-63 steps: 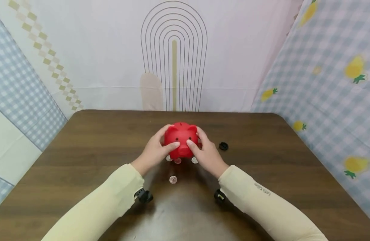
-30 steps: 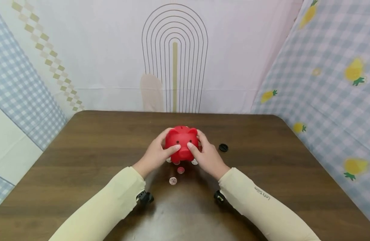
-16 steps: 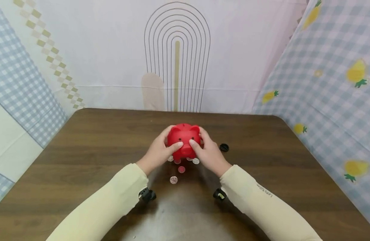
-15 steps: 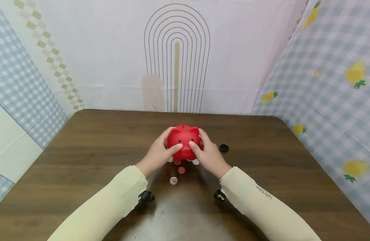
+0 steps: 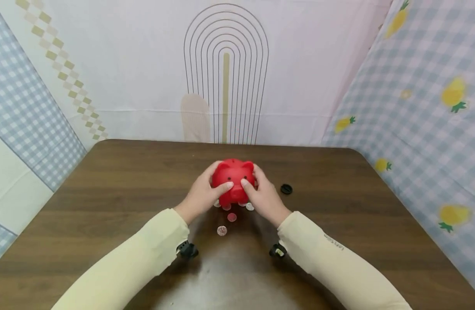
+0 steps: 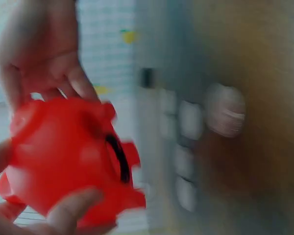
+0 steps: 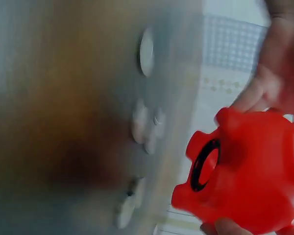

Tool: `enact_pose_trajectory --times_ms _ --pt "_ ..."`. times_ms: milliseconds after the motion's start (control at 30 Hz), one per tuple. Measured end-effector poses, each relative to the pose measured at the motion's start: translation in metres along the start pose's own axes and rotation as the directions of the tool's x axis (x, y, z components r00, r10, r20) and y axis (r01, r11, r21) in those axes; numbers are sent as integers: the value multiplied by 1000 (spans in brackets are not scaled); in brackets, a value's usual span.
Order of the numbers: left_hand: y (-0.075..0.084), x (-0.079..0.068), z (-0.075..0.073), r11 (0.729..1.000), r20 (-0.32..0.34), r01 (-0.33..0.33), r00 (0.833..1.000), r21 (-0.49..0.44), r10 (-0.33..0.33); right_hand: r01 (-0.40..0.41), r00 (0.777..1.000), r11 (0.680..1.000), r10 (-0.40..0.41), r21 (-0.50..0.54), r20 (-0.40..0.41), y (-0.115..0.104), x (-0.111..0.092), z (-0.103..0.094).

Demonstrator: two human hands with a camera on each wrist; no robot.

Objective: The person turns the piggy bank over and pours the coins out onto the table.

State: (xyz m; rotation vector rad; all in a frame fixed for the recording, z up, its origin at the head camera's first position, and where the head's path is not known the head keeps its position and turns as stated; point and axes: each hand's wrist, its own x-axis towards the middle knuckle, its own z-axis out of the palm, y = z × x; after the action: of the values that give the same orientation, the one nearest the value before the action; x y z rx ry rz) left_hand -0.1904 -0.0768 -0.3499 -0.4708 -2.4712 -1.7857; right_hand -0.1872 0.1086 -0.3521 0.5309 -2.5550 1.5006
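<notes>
A red piggy bank (image 5: 232, 171) is held between both hands over the table, its snout toward me and the slot on top. My left hand (image 5: 204, 190) grips its left side, thumb beside the snout; my right hand (image 5: 265, 196) grips the other side the same way. In the right wrist view, a black-rimmed round opening (image 7: 205, 165) shows in its belly, uncovered. Below and in front of the bank lie several coins, among them a silver coin (image 5: 250, 206), a reddish coin (image 5: 232, 217) and a nearer coin (image 5: 222, 230).
A round black stopper (image 5: 286, 189) lies on the brown wooden table (image 5: 144, 181), right of the right hand. Behind the table's far edge hangs a white patterned cloth (image 5: 299, 64), with a checked cloth (image 5: 419, 142) along the right side.
A reddish coin has come to lie in front of the bank, and another coin now shows under its right foot. The bank dips and rises slightly; both hands keep their grip.
</notes>
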Motion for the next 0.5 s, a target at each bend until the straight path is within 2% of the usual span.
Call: enact_pose_trajectory --times_ms 33,67,100,167,200,233,300,333,367,400,433,467,500 --pt "-3 1 -1 997 21 79 997 -10 -79 -98 995 995 99 -12 32 7 1 2" --pt "-5 1 -1 993 36 113 993 -30 -112 -138 989 990 139 -24 47 7 1 4" --pt "-6 -1 -1 993 39 112 993 -39 -111 -128 990 991 129 -22 47 8 -1 4" --pt "-5 -4 -2 1000 4 11 1000 -23 -11 -21 1000 1000 21 -20 5 7 -4 4" --pt "-3 -6 -2 997 -22 -74 997 -7 74 75 997 997 -76 -17 -31 6 -5 3" --pt "-1 -8 -2 985 -46 -173 984 12 173 188 979 982 -190 -23 -71 5 -6 2" --pt "3 -11 -3 939 -75 -339 936 60 343 377 915 925 -381 -55 -135 2 -8 0" --pt "4 -11 -3 921 -84 -380 918 91 387 414 896 908 -419 -65 -148 2 -7 -1" --pt "4 -10 -3 914 -84 -390 913 109 400 416 895 907 -421 -67 -149 1 -7 -1" --pt "4 -8 -4 920 -70 -377 920 105 385 379 913 923 -384 -58 -138 0 -6 -1" --pt "2 -6 -4 939 -48 -331 940 95 337 307 944 951 -310 -44 -112 0 -6 -1" --pt "-1 -4 -5 962 -25 -262 964 83 265 212 974 977 -214 -30 -75 0 -5 -1" --pt "-3 -3 -6 981 -9 -181 983 71 182 110 993 994 -111 -23 -34 0 -4 0"
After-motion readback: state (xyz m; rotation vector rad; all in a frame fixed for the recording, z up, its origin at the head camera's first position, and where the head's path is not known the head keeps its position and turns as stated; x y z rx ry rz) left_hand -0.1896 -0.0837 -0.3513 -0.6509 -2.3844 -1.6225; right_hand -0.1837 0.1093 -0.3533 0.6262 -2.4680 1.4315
